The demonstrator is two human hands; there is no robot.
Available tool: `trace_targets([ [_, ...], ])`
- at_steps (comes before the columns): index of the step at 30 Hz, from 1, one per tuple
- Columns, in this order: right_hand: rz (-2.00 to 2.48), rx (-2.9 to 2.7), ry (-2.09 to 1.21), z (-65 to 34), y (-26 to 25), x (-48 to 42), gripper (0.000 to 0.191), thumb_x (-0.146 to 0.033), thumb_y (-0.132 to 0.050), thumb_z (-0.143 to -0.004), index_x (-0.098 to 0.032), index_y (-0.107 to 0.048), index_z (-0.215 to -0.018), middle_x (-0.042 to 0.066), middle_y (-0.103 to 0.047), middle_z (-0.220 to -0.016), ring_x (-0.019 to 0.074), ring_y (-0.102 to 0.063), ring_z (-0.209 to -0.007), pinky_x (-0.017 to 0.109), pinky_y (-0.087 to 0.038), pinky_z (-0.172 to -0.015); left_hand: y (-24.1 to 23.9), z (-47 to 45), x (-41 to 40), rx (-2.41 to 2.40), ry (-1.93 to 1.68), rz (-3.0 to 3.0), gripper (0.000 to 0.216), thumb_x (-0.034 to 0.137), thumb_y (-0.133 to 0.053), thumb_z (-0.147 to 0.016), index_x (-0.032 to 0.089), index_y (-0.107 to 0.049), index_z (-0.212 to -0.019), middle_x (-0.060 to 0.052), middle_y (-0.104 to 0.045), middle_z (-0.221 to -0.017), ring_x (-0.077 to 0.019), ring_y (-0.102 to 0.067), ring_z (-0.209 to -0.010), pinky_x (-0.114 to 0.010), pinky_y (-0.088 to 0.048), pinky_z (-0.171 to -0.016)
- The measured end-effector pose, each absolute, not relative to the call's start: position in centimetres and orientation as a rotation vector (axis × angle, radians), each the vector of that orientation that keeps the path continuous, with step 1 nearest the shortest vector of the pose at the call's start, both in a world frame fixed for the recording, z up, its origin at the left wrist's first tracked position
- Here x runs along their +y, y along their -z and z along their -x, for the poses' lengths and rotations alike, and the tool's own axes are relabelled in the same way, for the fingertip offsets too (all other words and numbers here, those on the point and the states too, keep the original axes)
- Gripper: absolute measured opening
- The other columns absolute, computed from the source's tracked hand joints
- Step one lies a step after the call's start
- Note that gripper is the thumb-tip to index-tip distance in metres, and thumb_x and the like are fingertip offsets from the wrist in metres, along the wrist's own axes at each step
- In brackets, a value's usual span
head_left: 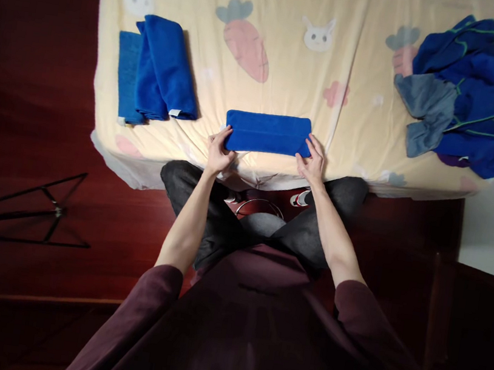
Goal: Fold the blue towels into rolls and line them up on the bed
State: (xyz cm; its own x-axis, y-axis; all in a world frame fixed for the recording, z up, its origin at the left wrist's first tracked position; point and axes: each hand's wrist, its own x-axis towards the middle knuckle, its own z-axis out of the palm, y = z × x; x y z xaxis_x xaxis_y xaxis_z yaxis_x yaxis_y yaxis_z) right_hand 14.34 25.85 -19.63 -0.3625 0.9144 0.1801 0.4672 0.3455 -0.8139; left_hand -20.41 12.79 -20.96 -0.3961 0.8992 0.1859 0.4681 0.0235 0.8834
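A blue towel (267, 133), folded into a long flat rectangle, lies near the front edge of the cloth-covered bed in front of me. My left hand (219, 149) grips its left end, fingers at the corner and thumb along the near side. At the opposite end, my right hand (312, 159) pinches the right edge, with the thumb close to the near corner. Several folded blue towels (166, 69) overlap on the left, small white tags showing on their edges. To the right sits a loose heap of blue cloths (474, 100), some with green edging, plus a grey-blue cloth (428, 106).
The yellow bed cover (292, 26) carries carrot and rabbit prints. My knees (345, 202) touch or sit close to its front edge. A black tripod's legs (41, 211) stand on the dark red floor at left. Dark furniture (479, 328) is at lower right.
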Motion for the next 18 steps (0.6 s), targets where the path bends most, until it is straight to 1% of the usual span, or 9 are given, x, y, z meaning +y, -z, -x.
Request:
trace_targets([
  [3, 1.193, -1.972, -0.925, -14.6, 19.2, 25.7, 0.065, -0.034, -0.072, -0.091, -0.024, -0.064, -0.155, 0.011, -0.051, -0.169, 0.0336, -0.053, -0.154, 0.050, -0.066, -0.110, 21.3, 20.6, 12.9, 1.875, -1.379, -1.332, 0.061, 0.033, -0.090, -0.076, 0.026, -0.074, -0.135, -0.013, -0.066, -0.154, -0.0393, -0.054, -0.146, -0.060, -0.035, -0.129],
  [5, 1.217, -1.961, -0.922, -14.6, 19.2, 25.8, 0.063, -0.028, -0.069, -0.090, -0.024, -0.066, -0.152, 0.011, -0.053, -0.168, 0.0337, -0.055, -0.152, 0.049, -0.068, -0.106, 21.5, 20.7, 12.8, 1.863, -1.413, -1.293, 0.058, 0.035, -0.089, -0.079, 0.026, -0.074, -0.134, -0.013, -0.067, -0.151, -0.0381, -0.054, -0.146, -0.059, -0.036, -0.129],
  [8, 1.248, -1.944, -0.913, -14.6, 19.4, 26.2, 0.059, -0.021, -0.067, -0.087, -0.026, -0.070, -0.146, 0.010, -0.057, -0.164, 0.0336, -0.055, -0.152, 0.051, -0.067, -0.107, 21.6, 20.9, 12.7, 1.835, -1.449, -1.238, 0.052, 0.042, -0.088, -0.084, 0.027, -0.075, -0.133, -0.013, -0.068, -0.149, -0.0362, -0.053, -0.148, -0.058, -0.038, -0.129],
  [11, 1.241, -1.920, -0.914, -14.6, 19.9, 26.7, 0.057, -0.016, -0.066, -0.086, -0.026, -0.073, -0.141, 0.009, -0.060, -0.161, 0.0319, -0.056, -0.152, 0.049, -0.066, -0.110, 21.4, 20.8, 12.6, 1.807, -1.461, -1.215, 0.051, 0.052, -0.086, -0.087, 0.026, -0.075, -0.130, -0.014, -0.068, -0.148, -0.0353, -0.053, -0.148, -0.057, -0.041, -0.129],
  [15, 1.238, -1.911, -0.916, -14.7, 20.1, 27.1, 0.053, -0.015, -0.062, -0.089, -0.027, -0.074, -0.139, 0.006, -0.061, -0.159, 0.0281, -0.054, -0.153, 0.046, -0.065, -0.107, 20.9, 20.5, 12.5, 1.806, -1.477, -1.199, 0.049, 0.060, -0.082, -0.090, 0.024, -0.076, -0.124, -0.016, -0.070, -0.142, -0.0339, -0.055, -0.147, -0.055, -0.045, -0.125],
  [18, 1.253, -1.862, -0.946, -14.7, 20.0, 27.1, 0.046, -0.021, -0.064, -0.092, -0.026, -0.075, -0.136, 0.008, -0.065, -0.154, 0.0287, -0.059, -0.148, 0.046, -0.066, -0.103, 20.9, 20.5, 12.5, 1.812, -1.499, -1.177, 0.044, 0.061, -0.080, -0.092, 0.024, -0.076, -0.114, -0.018, -0.072, -0.132, -0.0330, -0.058, -0.139, -0.052, -0.054, -0.116],
])
